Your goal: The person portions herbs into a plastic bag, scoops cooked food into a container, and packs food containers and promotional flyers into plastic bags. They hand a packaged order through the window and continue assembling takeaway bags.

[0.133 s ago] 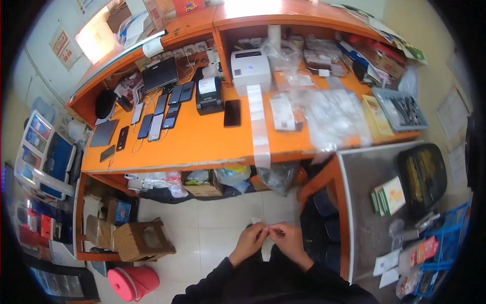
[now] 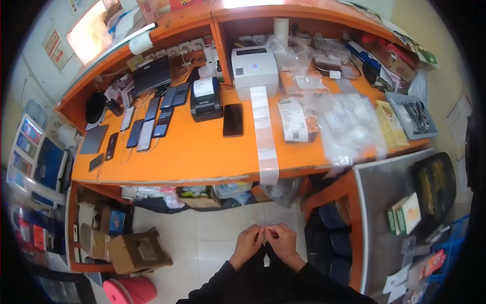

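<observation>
My left hand (image 2: 248,245) and my right hand (image 2: 281,243) are together in front of my body, over the tiled floor. Their fingertips meet in a pinch, and anything between them is too small or hidden to make out. Beyond them runs the orange desk (image 2: 202,157). A strip of white labels (image 2: 264,137) comes out of the white label printer (image 2: 254,68) and hangs over the desk's front edge. To its left lies a black phone (image 2: 233,120), beside the dark receipt printer (image 2: 206,99).
Several phones (image 2: 146,134) lie at left. Clear plastic bags (image 2: 349,124) and a grey tray of tools (image 2: 412,114) are at right. A cardboard-brown stool (image 2: 136,253) and a pink bucket (image 2: 130,291) stand on the floor. A side table (image 2: 377,202) is at right.
The view has shifted closer to the desk, so its things appear slightly lower and spread outward. My hands stay together in the same pinch.
</observation>
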Available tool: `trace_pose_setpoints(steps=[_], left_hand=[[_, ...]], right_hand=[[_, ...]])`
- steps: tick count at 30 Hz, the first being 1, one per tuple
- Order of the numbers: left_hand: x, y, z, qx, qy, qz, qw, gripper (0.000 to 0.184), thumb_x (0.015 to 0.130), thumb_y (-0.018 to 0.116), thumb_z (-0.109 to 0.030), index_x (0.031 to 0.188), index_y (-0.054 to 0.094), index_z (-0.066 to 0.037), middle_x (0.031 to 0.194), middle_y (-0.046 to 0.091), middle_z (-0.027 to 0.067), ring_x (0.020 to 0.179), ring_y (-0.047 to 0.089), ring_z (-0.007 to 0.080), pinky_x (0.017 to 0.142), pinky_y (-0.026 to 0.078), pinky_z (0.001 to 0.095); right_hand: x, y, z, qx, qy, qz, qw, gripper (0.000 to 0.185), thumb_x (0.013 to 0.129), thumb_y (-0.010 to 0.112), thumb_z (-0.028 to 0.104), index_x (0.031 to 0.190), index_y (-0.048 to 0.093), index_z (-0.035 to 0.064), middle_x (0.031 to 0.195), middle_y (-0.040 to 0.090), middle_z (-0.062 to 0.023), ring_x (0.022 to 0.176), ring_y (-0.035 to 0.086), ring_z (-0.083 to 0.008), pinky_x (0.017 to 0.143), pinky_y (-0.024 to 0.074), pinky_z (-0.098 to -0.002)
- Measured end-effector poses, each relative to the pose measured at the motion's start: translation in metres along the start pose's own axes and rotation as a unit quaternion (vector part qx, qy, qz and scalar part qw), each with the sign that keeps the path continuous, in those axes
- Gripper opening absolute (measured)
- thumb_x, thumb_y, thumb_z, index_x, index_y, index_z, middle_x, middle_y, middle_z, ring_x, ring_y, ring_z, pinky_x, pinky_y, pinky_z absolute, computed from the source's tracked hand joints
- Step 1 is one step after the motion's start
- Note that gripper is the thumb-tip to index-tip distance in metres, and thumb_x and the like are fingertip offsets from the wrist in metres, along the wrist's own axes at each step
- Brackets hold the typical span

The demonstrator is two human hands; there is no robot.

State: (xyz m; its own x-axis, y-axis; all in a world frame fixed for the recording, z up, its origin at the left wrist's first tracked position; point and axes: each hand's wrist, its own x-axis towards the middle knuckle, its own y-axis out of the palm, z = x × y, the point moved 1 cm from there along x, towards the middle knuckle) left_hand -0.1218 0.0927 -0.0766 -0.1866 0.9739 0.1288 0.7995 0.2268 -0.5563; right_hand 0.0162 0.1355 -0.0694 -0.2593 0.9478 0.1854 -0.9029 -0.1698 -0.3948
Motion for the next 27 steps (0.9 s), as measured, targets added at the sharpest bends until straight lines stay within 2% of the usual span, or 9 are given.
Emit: trace_pose_setpoints(steps=[4, 7, 10, 13, 16, 19, 22, 25, 27], left_hand=[[0.033, 0.099, 0.097, 0.049, 0.004, 0.002, 0.999, 0.017, 0.087, 0.067, -0.014, 0.087, 0.059, 0.001, 0.079, 0.059, 0.0159, 0.067, 0.06, 0.0343, 0.057, 0.048, 0.0384], [0.066, 0.134, 0.164, 0.08, 0.049, -0.065, 0.993, 0.029, 0.084, 0.072, -0.021, 0.103, 0.06, -0.002, 0.1, 0.06, 0.0162, 0.085, 0.062, 0.0342, 0.07, 0.048, 0.0428], [0.096, 0.158, 0.209, 0.227, 0.213, -0.096, 0.946, 0.056, 0.084, 0.072, -0.036, 0.127, 0.054, -0.005, 0.113, 0.057, 0.0145, 0.105, 0.057, 0.0327, 0.084, 0.047, 0.0446], [0.109, 0.193, 0.268, 0.218, 0.297, -0.077, 0.926, 0.07, 0.082, 0.074, -0.036, 0.137, 0.043, -0.004, 0.118, 0.052, 0.016, 0.102, 0.053, 0.0337, 0.085, 0.041, 0.0482], [0.104, 0.212, 0.307, 0.238, 0.283, -0.046, 0.928, 0.069, 0.082, 0.074, -0.038, 0.136, 0.046, -0.005, 0.117, 0.053, 0.0162, 0.096, 0.052, 0.0321, 0.083, 0.042, 0.0443], [0.097, 0.2, 0.3, 0.237, 0.29, -0.034, 0.927, 0.062, 0.085, 0.069, -0.04, 0.133, 0.051, -0.006, 0.101, 0.055, 0.0109, 0.085, 0.053, 0.0275, 0.077, 0.043, 0.0369], [0.095, 0.181, 0.297, 0.273, 0.284, 0.054, 0.917, 0.055, 0.084, 0.071, -0.036, 0.128, 0.055, -0.007, 0.104, 0.057, 0.0101, 0.087, 0.054, 0.0273, 0.078, 0.043, 0.0364], [0.098, 0.181, 0.327, 0.251, 0.315, 0.045, 0.914, 0.049, 0.082, 0.073, -0.026, 0.123, 0.056, -0.005, 0.114, 0.057, 0.0132, 0.094, 0.053, 0.0326, 0.082, 0.043, 0.0416], [0.097, 0.185, 0.335, 0.218, 0.294, 0.0, 0.931, 0.045, 0.082, 0.073, -0.022, 0.12, 0.057, -0.004, 0.115, 0.057, 0.0134, 0.096, 0.054, 0.0324, 0.083, 0.043, 0.0407]], right_hand=[[0.035, 0.036, -0.134, -0.052, 0.026, -0.05, 0.997, 0.008, 0.082, 0.071, 0.007, 0.088, 0.066, 0.0047, 0.081, 0.066, -0.0104, 0.07, 0.069, -0.0244, 0.062, 0.0537, -0.0335], [0.062, 0.066, -0.215, -0.008, 0.003, -0.073, 0.997, 0.009, 0.081, 0.07, 0.004, 0.088, 0.065, 0.0031, 0.082, 0.065, -0.0113, 0.072, 0.068, -0.0268, 0.063, 0.0535, -0.036], [0.076, 0.072, -0.271, -0.016, -0.014, 0.007, 1.0, 0.011, 0.081, 0.067, -0.002, 0.092, 0.069, 0.0003, 0.086, 0.067, -0.0128, 0.079, 0.07, -0.0235, 0.069, 0.0557, -0.0305], [0.082, 0.08, -0.314, -0.062, -0.16, 0.06, 0.983, 0.015, 0.084, 0.066, -0.002, 0.098, 0.07, 0.0007, 0.09, 0.067, -0.0126, 0.088, 0.07, -0.0212, 0.074, 0.0557, -0.0306], [0.085, 0.094, -0.344, 0.053, -0.15, 0.099, 0.982, 0.019, 0.085, 0.067, -0.001, 0.103, 0.071, 0.0017, 0.094, 0.068, -0.0113, 0.089, 0.068, -0.0209, 0.075, 0.0554, -0.0319], [0.092, 0.093, -0.346, 0.037, -0.076, 0.222, 0.971, 0.024, 0.084, 0.073, 0.011, 0.107, 0.072, 0.0037, 0.102, 0.067, -0.0117, 0.088, 0.068, -0.0254, 0.073, 0.0536, -0.0325], [0.093, 0.089, -0.334, 0.076, -0.023, 0.258, 0.963, 0.032, 0.081, 0.077, 0.02, 0.109, 0.071, 0.0037, 0.106, 0.068, -0.0109, 0.089, 0.068, -0.024, 0.073, 0.0541, -0.0329], [0.099, 0.097, -0.326, 0.02, -0.071, 0.242, 0.968, 0.031, 0.081, 0.078, 0.014, 0.11, 0.07, 0.0043, 0.101, 0.068, -0.0083, 0.087, 0.066, -0.017, 0.073, 0.0541, -0.0272], [0.105, 0.105, -0.333, 0.038, -0.133, 0.212, 0.968, 0.032, 0.084, 0.076, 0.021, 0.11, 0.069, 0.004, 0.1, 0.068, -0.0098, 0.087, 0.067, -0.0209, 0.073, 0.0534, -0.031]])
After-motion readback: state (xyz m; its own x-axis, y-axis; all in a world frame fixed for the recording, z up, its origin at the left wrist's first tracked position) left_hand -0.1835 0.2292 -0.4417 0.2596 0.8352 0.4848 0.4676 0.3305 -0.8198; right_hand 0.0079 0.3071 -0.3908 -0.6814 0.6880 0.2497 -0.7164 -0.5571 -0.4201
